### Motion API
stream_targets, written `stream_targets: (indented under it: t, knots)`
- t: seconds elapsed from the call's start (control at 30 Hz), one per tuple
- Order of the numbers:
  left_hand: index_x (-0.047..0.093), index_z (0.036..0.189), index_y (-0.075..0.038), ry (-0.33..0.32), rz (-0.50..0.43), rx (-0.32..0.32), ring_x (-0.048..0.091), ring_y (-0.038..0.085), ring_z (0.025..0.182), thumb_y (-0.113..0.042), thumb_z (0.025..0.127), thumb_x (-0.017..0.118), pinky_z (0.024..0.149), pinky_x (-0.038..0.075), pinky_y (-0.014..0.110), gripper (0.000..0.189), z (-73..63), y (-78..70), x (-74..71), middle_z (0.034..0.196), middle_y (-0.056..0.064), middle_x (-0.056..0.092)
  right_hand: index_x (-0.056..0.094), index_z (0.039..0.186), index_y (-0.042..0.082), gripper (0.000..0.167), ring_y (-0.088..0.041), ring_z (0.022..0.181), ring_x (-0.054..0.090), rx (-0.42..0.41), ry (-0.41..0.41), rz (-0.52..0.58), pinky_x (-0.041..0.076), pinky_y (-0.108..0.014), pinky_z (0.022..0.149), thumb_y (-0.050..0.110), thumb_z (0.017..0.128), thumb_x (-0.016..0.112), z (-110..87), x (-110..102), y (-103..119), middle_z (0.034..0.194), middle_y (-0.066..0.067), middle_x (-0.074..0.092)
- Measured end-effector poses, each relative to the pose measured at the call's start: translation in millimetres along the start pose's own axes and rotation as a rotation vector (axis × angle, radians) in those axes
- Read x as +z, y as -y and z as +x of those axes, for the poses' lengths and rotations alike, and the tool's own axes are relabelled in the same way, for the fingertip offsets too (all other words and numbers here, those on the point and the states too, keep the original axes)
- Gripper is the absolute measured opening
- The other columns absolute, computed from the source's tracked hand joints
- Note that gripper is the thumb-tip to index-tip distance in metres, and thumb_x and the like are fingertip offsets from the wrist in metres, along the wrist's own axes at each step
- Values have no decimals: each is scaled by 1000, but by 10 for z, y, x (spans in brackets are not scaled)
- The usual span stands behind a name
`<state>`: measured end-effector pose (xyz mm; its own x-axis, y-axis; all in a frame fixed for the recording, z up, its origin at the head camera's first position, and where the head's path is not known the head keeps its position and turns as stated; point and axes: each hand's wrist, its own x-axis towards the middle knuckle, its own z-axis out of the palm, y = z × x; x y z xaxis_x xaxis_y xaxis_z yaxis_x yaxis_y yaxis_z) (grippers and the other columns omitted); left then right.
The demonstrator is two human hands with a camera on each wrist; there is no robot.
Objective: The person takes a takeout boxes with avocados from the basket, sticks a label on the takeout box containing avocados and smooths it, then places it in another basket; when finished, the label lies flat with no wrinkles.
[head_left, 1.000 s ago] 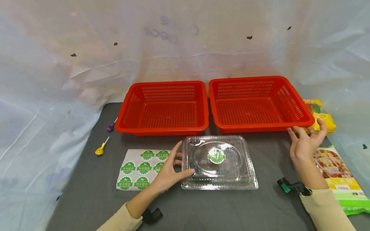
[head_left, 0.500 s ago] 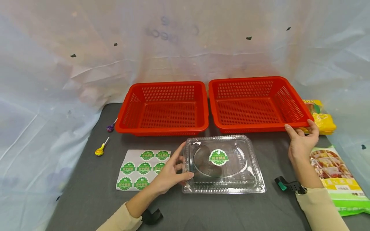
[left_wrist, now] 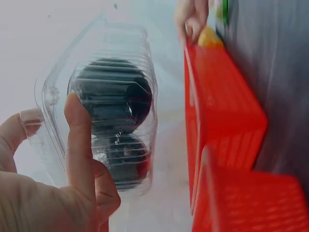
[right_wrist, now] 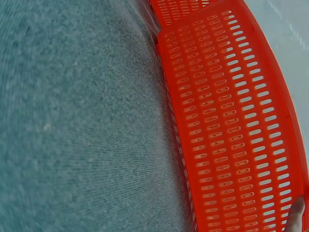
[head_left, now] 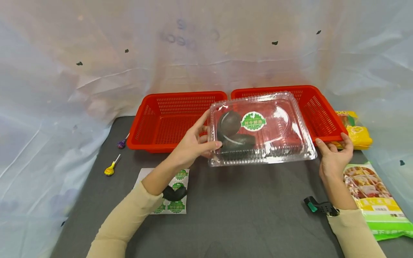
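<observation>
My left hand point(head_left: 190, 147) grips the left edge of a clear plastic clamshell container point(head_left: 274, 139), thumb on the lid. A round green-and-white sticker point(head_left: 254, 121) is on its lid. Dark rounded items point(left_wrist: 113, 94) lie inside at the left end; their kind cannot be told. The container is raised and slightly tilted, in front of the right red basket point(head_left: 317, 111) in the head view, hiding part of it. My right hand point(head_left: 335, 157) holds that basket's rim by its front right corner. In the right wrist view only a fingertip point(right_wrist: 295, 215) shows at the rim.
The left red basket point(head_left: 180, 127) stands beside the right one. A sticker sheet point(head_left: 177, 207) lies partly under my left forearm. Yellow point(head_left: 109, 170) and purple point(head_left: 122, 144) lollipops lie at left. A yellow packet point(head_left: 359, 137) and a large food bag point(head_left: 375, 200) lie at right.
My left hand has lifted the container off the table and moved it up and forward in front of the right basket. My right hand has taken hold of the basket's rim.
</observation>
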<state>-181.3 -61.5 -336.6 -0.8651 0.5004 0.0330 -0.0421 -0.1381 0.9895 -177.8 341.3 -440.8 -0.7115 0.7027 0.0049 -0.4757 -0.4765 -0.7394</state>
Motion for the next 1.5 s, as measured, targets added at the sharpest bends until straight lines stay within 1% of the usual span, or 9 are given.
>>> stream_targets:
  t: [0.17, 0.37, 0.63, 0.83, 1.07, 1.17, 1.33, 1.43, 1.5]
  knots:
    - [17, 160, -32, -28, 58, -43, 58, 19, 75, -2, 88, 72, 62, 60, 36, 96, 667, -125, 51, 113, 12, 43, 40, 137, 4, 80, -26, 95, 61, 15, -6, -33, 58, -26, 72, -28, 71, 71, 0, 12, 19, 132, -9, 34]
    - [16, 161, -31, -23, 80, -85, 60, 22, 78, -4, 87, 76, 71, 60, 45, 98, 1404, -40, 229, 112, 13, 44, 42, 137, 4, 79, -25, 84, 60, 20, -16, -35, 59, -26, 68, -28, 71, 71, -20, -16, 24, 127, -9, 35]
    - [11, 161, -32, 73, 122, -155, 58, 20, 81, -9, 87, 77, 73, 60, 42, 101, 2078, 130, 451, 118, 9, 46, 42, 138, 4, 79, -21, 73, 55, 9, -23, -39, 58, -25, 67, -29, 71, 70, -49, -71, 9, 121, -7, 33]
    - [7, 161, -30, 107, 163, -226, 63, 19, 97, -8, 89, 74, 73, 60, 42, 101, 2320, 245, 494, 133, 11, 52, 42, 138, 5, 79, -22, 76, 59, 18, -24, -34, 59, -26, 67, -27, 72, 71, -71, -71, -17, 123, -8, 35]
    - [5, 161, -35, 99, 50, -309, 53, 22, 57, -1, 90, 71, 68, 60, 46, 102, 2434, 436, 478, 81, 13, 55, 42, 138, 5, 78, -23, 78, 59, 17, -16, -32, 59, -27, 69, -26, 73, 71, -71, -16, -27, 125, -10, 36]
    - [6, 161, -34, 79, 28, -325, 54, 23, 53, -1, 91, 70, 67, 60, 45, 100, 2449, 495, 453, 77, 14, 53, 42, 138, 5, 78, -23, 80, 59, 13, -15, -49, 58, -26, 69, -26, 73, 71, -65, 2, -31, 125, -10, 36]
    - [4, 160, -32, 49, -12, -344, 60, 28, 59, -2, 92, 69, 77, 58, 51, 99, 2468, 524, 439, 114, 18, 53, 41, 139, 5, 79, -25, 85, 60, 3, -16, -52, 58, -26, 69, -26, 72, 72, -50, 8, -23, 125, -10, 37]
    - [1, 160, -33, 41, -25, -375, 67, 35, 73, -2, 92, 69, 85, 55, 54, 101, 2481, 522, 443, 151, 14, 31, 41, 139, 4, 80, -25, 83, 60, -1, -14, -51, 59, -26, 68, -26, 72, 72, -42, 8, -14, 124, -10, 37]
    - [0, 160, -33, 41, -16, -390, 66, 35, 78, -2, 92, 69, 87, 54, 55, 102, 2490, 522, 451, 160, 10, 18, 41, 138, 4, 80, -24, 81, 59, -2, -14, -54, 59, -26, 68, -27, 72, 72, -38, 9, -9, 124, -11, 37]
